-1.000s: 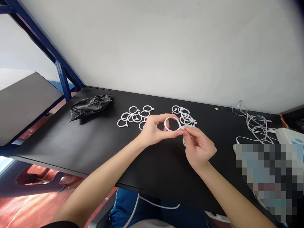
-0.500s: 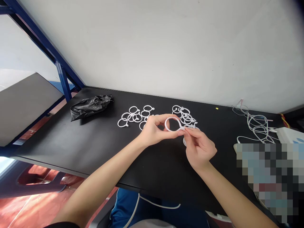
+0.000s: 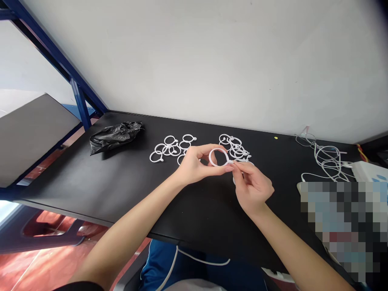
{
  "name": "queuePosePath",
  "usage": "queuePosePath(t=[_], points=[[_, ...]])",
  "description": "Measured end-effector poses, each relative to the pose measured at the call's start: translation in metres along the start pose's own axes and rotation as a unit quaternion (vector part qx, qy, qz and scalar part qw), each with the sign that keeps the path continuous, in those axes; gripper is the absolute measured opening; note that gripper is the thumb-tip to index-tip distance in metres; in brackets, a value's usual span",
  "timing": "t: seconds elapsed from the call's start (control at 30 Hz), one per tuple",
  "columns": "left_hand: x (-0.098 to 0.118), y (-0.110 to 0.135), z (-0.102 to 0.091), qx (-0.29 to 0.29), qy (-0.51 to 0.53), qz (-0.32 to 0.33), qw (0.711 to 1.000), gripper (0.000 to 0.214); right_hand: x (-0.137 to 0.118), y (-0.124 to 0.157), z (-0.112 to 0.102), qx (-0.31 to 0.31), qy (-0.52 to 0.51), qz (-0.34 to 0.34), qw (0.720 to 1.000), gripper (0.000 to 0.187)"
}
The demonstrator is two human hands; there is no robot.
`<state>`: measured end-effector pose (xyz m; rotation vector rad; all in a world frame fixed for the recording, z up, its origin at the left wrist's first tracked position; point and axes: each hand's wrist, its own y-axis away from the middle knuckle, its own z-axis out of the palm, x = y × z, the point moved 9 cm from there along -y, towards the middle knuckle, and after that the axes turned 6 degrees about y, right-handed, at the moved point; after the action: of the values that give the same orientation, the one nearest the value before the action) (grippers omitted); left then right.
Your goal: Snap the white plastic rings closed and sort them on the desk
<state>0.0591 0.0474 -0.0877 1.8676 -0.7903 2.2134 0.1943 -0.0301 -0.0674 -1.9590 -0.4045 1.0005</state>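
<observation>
A white plastic ring (image 3: 210,152), much like a curtain ring with a small tab, is held up above the black table (image 3: 121,182). My left hand (image 3: 197,165) grips the ring from the left, its thumb below and fingers above. On the right, my right hand (image 3: 253,184) pinches the small end piece of the ring between thumb and fingertips; that piece is partly hidden. Behind my left hand lies a loose group of white rings (image 3: 157,157). Another pile of white rings (image 3: 235,141) overlaps behind my right hand, partly covered by it.
A crumpled black plastic bag (image 3: 115,137) lies at the back left. Tangled white cables (image 3: 329,161) and a white box (image 3: 368,171) are at the right, beside a blurred-out patch. A blue metal frame (image 3: 80,99) rises at the left, and a white wall stands behind the table.
Both hands and the held ring have shifted very slightly left in the picture. The ring has tilted a little; the grip of both hands stays the same.
</observation>
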Motion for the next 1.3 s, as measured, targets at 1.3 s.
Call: queuePosePath(t=[1.3], points=[[-0.037, -0.003, -0.011, -0.093, -0.548, 0.068, 0.829, 0.036, 0.052, 0.014, 0.053, -0.354, 0.274, 0.02, 0.894, 0.03]])
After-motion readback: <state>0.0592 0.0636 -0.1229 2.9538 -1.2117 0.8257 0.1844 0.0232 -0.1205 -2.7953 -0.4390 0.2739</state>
